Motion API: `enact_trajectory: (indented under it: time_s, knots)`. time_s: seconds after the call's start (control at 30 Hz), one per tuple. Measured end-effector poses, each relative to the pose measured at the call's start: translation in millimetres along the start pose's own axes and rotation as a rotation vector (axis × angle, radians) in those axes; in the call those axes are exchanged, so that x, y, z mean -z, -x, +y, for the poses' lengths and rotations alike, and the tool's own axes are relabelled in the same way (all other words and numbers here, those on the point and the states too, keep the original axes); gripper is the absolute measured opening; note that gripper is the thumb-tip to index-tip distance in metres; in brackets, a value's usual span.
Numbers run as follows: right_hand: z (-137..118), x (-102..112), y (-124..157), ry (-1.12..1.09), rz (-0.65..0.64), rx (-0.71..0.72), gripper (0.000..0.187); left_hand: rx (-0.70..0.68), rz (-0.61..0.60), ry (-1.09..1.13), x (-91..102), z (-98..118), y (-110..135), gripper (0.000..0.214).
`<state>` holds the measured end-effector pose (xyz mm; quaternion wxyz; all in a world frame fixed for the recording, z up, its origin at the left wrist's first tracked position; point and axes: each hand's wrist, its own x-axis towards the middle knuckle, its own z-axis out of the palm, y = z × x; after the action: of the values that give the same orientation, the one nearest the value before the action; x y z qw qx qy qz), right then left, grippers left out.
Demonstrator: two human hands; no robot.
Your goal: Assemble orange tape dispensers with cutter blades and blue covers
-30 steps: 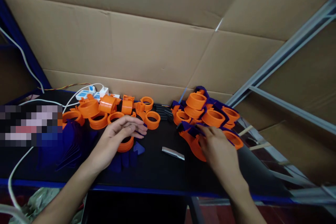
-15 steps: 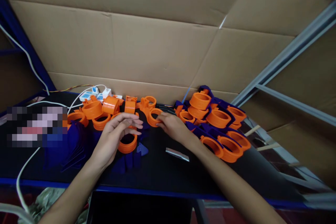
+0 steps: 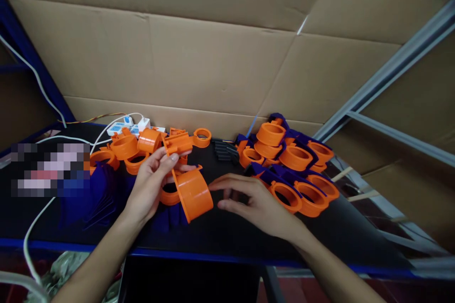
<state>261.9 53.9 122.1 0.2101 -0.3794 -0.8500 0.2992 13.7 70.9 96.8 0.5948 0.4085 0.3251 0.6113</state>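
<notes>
Bench lot, listed from the near edge back.

- Surface (image 3: 220,232) – one, black, with a blue front lip. The strip nearest us is bare across its width, and this is the widest open room we see.
- Hands – two, both the person's own. We find the left hand (image 3: 149,187) raised just above the surface, with thumb and fingers (image 3: 167,156) clamped on the rim of the orange ring (image 3: 194,194). The right hand (image 3: 258,206) is palm-down with its fingers (image 3: 227,181) spread apart and holding nothing. The tips are just beside the ring, and we cannot tell whether they touch it.
- Orange ring – one, held tilted over the middle of the surface, between the two hands. It is a short, wide, hollow cylinder with a thin wall, and its open mouth is turned away to the right.
- Dark blue flat pieces (image 3: 92,196) – a loose stack at the left, which we could not count.
- Left group of orange rings (image 3: 124,147) – at least six, close together.
- Right heap of orange rings (image 3: 295,157) – about seven, interleaved with more dark blue parts and reaching almost to the surface's right edge.
- Black part (image 3: 225,150) – one, in the gap between the two groups.
- White power strip (image 3: 126,128) – one, at the back left, with white cables running off.
- Cardboard wall (image 3: 213,66) – it closes the back, and a grey metal rail (image 3: 384,68) slants along the right.
</notes>
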Motion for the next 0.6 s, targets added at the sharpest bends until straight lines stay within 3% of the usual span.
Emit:
enact_trajectory:
  time_s: [0.1, 0.2, 0.4, 0.6]
  knots:
    - [23.4, -3.2, 14.0, 0.533, 0.057, -0.128, 0.032, 0.034, 0.034, 0.016, 5.6, 4.3, -0.7, 0.033]
    - [45.7, -14.6, 25.9, 0.825, -0.021, -0.182, 0.023, 0.077, 0.029, 0.002, 6.9, 5.5, -0.2, 0.027]
    - [52.9, -31.4, 35.8, 0.917, 0.011, -0.163, 0.021, 0.137, -0.043, -0.045, 6.0, 6.2, 1.7, 0.023]
    - [53.4, -35.0, 41.1, 0.764, 0.117, -0.201, 0.015, 0.128, -0.131, -0.136, 7.7, 7.2, 2.2, 0.022]
